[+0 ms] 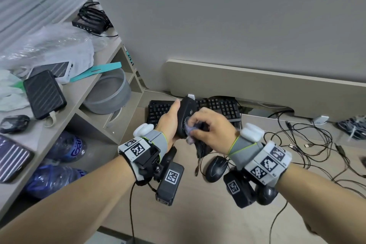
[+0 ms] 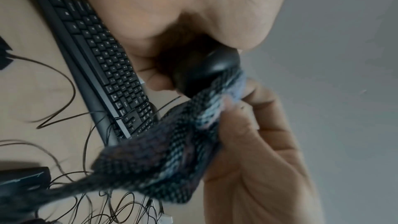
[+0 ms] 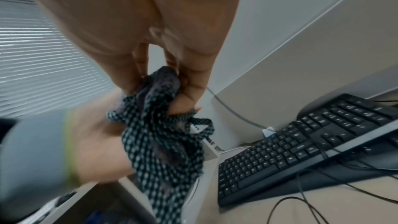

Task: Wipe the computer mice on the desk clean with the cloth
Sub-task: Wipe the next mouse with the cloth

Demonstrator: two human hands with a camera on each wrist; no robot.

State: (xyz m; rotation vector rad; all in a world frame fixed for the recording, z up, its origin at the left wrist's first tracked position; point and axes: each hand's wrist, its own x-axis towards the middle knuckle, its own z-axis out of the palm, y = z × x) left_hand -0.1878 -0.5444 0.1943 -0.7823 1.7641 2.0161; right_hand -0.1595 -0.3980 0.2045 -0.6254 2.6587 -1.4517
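From the head view, the left hand (image 1: 170,119) is gripping a black mouse (image 1: 185,116) lifted above the desk (image 1: 198,214), its fingers curled round the body. The right hand (image 1: 210,128) is pinching a checked cloth (image 1: 200,144) against the mouse's near end. A second mouse (image 1: 215,168) is lying on the desk below, near the keyboard (image 1: 217,105).

In the left wrist view, the mouse (image 2: 206,72) is touching the cloth (image 2: 163,152).

In the right wrist view, the fingers (image 3: 189,81) are bunching the cloth (image 3: 163,142).
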